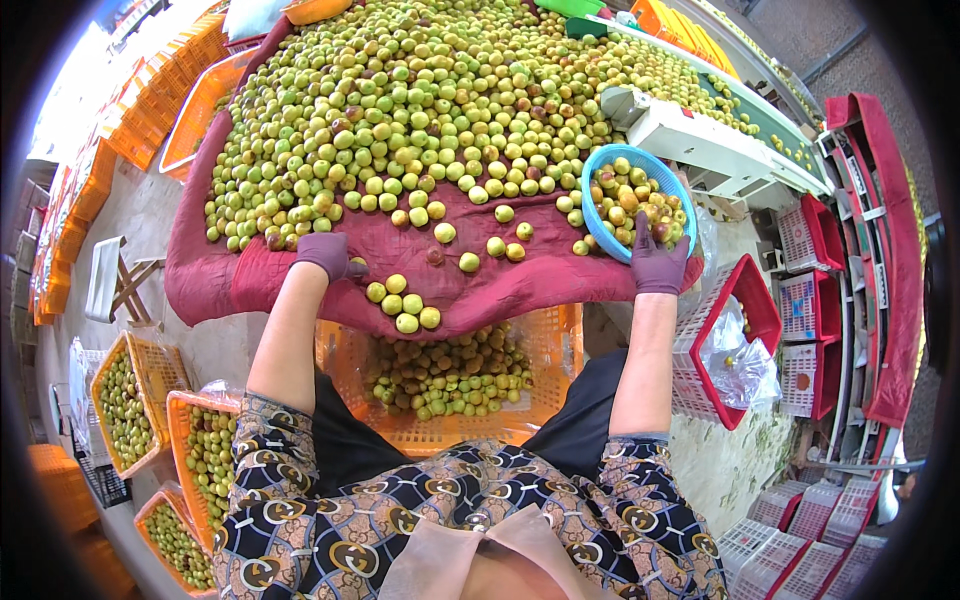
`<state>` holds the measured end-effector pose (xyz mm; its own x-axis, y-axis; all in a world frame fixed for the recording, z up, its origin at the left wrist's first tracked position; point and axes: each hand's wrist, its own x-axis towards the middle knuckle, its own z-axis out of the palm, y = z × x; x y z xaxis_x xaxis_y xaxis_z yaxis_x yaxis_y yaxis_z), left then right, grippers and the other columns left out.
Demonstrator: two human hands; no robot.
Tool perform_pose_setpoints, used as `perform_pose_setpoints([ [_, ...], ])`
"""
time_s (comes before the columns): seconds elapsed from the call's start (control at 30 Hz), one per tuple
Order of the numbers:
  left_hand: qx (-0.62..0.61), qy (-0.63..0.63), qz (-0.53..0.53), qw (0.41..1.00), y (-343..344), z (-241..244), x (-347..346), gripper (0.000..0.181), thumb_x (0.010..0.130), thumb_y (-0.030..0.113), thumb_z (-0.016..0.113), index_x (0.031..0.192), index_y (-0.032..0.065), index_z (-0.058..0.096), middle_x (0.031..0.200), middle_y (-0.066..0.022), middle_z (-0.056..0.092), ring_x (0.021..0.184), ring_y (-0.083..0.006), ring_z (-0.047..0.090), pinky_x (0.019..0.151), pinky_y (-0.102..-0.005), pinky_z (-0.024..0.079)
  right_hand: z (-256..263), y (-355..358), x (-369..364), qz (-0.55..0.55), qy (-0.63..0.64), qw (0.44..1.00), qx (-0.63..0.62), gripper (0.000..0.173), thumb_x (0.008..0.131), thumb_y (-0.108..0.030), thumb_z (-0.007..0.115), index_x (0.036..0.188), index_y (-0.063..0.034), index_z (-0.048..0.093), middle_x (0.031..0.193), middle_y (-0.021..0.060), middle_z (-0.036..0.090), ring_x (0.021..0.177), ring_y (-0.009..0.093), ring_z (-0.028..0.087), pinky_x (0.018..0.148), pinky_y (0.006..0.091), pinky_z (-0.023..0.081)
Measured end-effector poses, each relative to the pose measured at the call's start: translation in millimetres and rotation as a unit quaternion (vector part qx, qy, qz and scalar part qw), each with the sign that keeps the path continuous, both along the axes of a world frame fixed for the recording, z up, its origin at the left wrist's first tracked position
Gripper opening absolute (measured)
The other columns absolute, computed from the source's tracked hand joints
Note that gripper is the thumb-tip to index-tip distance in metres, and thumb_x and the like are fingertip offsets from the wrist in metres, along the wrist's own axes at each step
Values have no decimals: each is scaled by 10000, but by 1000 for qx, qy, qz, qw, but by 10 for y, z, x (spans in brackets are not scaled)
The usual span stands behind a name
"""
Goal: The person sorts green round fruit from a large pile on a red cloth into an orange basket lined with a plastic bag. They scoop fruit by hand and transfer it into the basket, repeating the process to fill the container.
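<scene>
A wide heap of small green and reddish jujube-like fruits (420, 97) covers a table draped in dark red cloth (525, 289). My left hand (326, 255), in a purple glove, rests at the heap's front left edge, a fruit beside its fingers; whether it grips one cannot be told. My right hand (658, 259), gloved alike, lies over the near rim of a blue plastic basket (694, 217), fingers among the browner fruits inside. Several loose fruits (412, 304) lie on the cloth's sagging front. Below it, between my knees, an orange crate (450, 439) holds green and brown fruits.
Orange crates of fruit (172, 409) stand at lower left, near a folding stool (105, 281). A white conveyor machine (705, 142) adjoins the table at right. A red and white crate with clear plastic bags (690, 352) stands right of my knee; more crates (795, 555) lie beyond.
</scene>
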<state>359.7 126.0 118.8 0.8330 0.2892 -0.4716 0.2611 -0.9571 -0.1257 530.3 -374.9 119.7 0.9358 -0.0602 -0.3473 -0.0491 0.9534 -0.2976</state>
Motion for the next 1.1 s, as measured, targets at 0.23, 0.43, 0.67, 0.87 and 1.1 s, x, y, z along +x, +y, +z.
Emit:
perform_pose_setpoints([
  [0.23,-187,-21,-51,981,-276,-202,-155,895,680,588,827,1335,62,516,1294,-244,600,1144,-412,620,956,-479,503,-125,1011,-283,334,-117,807,-474,443,984,-321,593,1332,-47,593,1214,112,657,1121,245,616,982,351,499],
  [0.43,-296,-58,-51,952,-695,-345,-102,1286,641,510,875,1584,109,97,1382,-297,514,1224,-450,569,995,-492,490,-966,1535,-135,290,-292,377,-830,694,872,-450,676,1471,-165,473,1279,222,603,1182,382,589,1000,451,472],
  [0.67,-349,-130,-43,927,-770,-483,178,1136,665,473,861,1555,149,232,1362,-263,539,1208,-425,576,988,-466,492,-650,2044,-736,389,-316,315,-806,622,856,-494,636,1380,-176,534,1312,212,557,1190,395,576,974,469,492],
  [0.87,-529,97,-117,835,-827,-510,153,964,730,411,863,1508,140,362,1356,-151,589,1206,-279,584,1035,-394,459,-189,1867,-961,582,-366,239,-685,524,886,-521,628,1217,-116,661,1240,162,650,1124,339,635,966,405,497],
  [1.1,-510,-222,-14,831,-396,-459,400,390,876,375,750,1150,100,714,905,-99,744,806,-177,702,764,-312,555,-315,1801,-133,294,-325,525,-729,410,913,-347,680,1174,-31,680,1117,176,709,1023,321,682,899,394,518],
])
